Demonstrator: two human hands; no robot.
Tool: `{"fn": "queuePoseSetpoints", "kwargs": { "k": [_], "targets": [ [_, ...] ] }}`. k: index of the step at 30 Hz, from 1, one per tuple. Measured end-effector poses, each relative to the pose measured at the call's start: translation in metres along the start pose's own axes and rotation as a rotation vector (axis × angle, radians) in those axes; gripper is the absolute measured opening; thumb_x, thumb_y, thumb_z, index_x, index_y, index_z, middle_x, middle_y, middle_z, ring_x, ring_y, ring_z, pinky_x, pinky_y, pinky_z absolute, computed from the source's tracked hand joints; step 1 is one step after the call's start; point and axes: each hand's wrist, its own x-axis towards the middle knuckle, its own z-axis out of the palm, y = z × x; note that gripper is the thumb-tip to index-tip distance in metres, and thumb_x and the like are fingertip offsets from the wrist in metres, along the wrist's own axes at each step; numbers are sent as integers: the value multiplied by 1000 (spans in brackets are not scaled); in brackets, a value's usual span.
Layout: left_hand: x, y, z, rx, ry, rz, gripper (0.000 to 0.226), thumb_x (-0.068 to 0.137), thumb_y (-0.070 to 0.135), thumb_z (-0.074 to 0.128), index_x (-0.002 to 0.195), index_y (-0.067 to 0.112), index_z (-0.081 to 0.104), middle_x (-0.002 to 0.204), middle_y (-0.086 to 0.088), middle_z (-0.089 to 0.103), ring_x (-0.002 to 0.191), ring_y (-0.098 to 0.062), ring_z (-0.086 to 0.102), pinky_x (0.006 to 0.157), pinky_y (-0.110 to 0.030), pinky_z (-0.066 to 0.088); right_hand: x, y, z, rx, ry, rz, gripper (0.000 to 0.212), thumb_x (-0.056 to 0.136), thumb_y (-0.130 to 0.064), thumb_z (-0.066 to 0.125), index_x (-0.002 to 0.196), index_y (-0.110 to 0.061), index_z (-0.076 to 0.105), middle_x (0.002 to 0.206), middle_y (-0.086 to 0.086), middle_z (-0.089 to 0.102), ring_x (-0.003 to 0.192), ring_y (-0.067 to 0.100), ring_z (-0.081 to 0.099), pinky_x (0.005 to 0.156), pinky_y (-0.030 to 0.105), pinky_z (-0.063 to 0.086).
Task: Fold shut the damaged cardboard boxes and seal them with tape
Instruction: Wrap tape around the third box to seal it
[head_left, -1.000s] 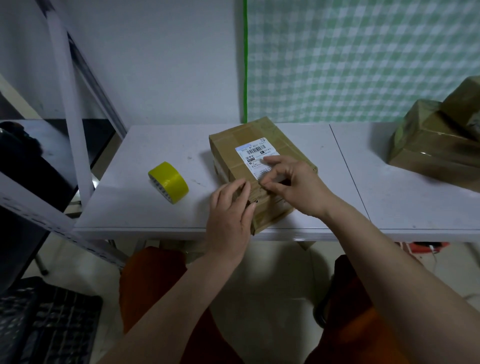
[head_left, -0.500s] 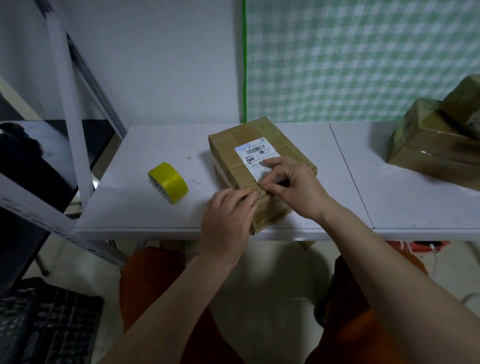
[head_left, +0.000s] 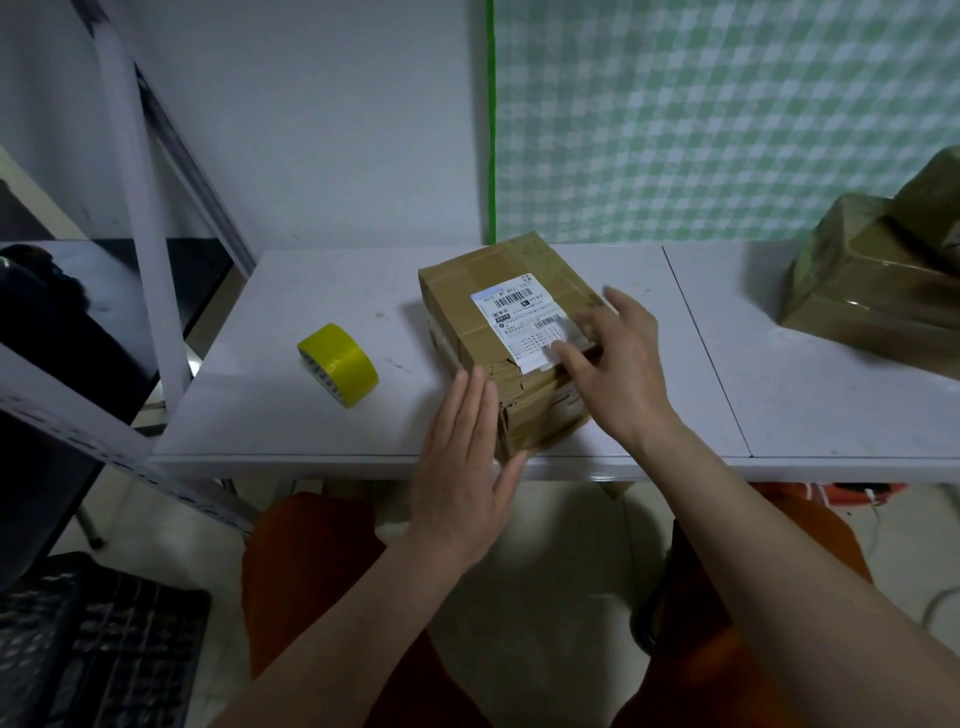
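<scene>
the cardboard box (head_left: 511, 332) sits at the front edge of the white bench (head_left: 311, 415). left hand (head_left: 467, 457) lies flat with straight fingers against its torn near corner; right hand (head_left: 618, 374) presses on top with spread fingers. yellow tape roll (head_left: 337, 364) lies to the left, apart from the box.

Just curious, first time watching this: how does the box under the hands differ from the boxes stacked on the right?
The near box carries a white shipping label; the stacked boxes show none. Its front corner is torn and crumpled, while theirs look glossy with tape. Both the left hand and right hand touch it; the stack sits untouched. All are brown cardboard on the white table.
</scene>
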Motion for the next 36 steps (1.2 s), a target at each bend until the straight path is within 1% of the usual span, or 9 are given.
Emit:
{"fn": "queuePoseSetpoints", "kwargs": {
  "k": [2, 5, 12, 16, 21, 24, 28, 31, 36],
  "targets": [
    [-3, 3, 3, 6, -60, -21, 75, 96, 49, 34, 151, 7, 7, 159, -10, 10, 148, -20, 6, 119, -33, 10, 0, 1, 1, -59, -58, 114, 48, 87, -35, 63, 129, -15, 52, 149, 14, 29, 141, 27, 15, 114, 40, 22],
    [-4, 6, 7, 5, -84, -59, 79, 95, 52, 34, 152, 10, -1, 160, -7, 3, 148, -18, 1, 119, -32, 8, 1, 0, 1, -56, -62, 143, 53, 87, -36, 62, 132, -13, 47, 146, 13, 32, 135, 28, 21, 108, 34, 23],
    [-2, 5, 3, -127, -71, -64, 73, 92, 42, 41, 151, 14, 8, 159, -1, 8, 147, -13, 6, 118, -34, 17, -1, -3, -1, -86, -33, 128, 50, 86, -36, 64, 129, -14, 50, 139, 10, 37, 126, 29, 29, 105, 35, 28],
    [-2, 8, -1, -286, -97, -103, 75, 90, 45, 40, 152, 20, 5, 161, 7, 0, 143, 2, 4, 113, -21, 16, -4, -3, 3, -122, -3, 136, 52, 85, -39, 65, 128, -15, 51, 138, 13, 37, 126, 31, 30, 105, 40, 30],
    [16, -2, -3, -350, -11, -158, 66, 87, 37, 44, 148, 15, 30, 154, 15, 16, 133, 20, 11, 103, 1, 16, -4, -5, 7, -183, 45, 152, 54, 84, -46, 64, 128, -17, 51, 136, 14, 37, 125, 34, 31, 102, 42, 29],
    [19, -7, -5, -341, -17, -160, 67, 86, 28, 56, 147, 12, 31, 155, 11, 16, 132, 13, 19, 101, -1, 20, -8, -5, 11, -219, 40, 137, 59, 83, -50, 63, 132, -20, 49, 137, 16, 35, 126, 34, 30, 102, 43, 28],
    [23, -11, -4, -268, -53, -93, 80, 80, 15, 68, 147, 1, 26, 158, -8, 19, 138, -12, 27, 103, -7, 21, -9, -8, 13, -243, 53, 139, 63, 83, -52, 61, 135, -19, 47, 138, 17, 34, 127, 35, 29, 102, 43, 27],
    [26, -15, -7, -281, -58, -91, 83, 79, 15, 69, 147, 0, 24, 158, -10, 17, 139, -15, 27, 104, -7, 20, -10, -8, 12, -256, 38, 127, 65, 83, -54, 60, 136, -20, 45, 137, 18, 34, 126, 35, 29, 102, 43, 28],
    [26, -17, -6, -248, -85, -62, 82, 80, 16, 67, 149, 4, 24, 160, -6, 10, 137, -14, 29, 96, -18, 36, -13, -7, 15, -290, 43, 118, 68, 84, -56, 57, 139, -19, 43, 141, 20, 30, 128, 37, 27, 102, 43, 26]
  ]
}}
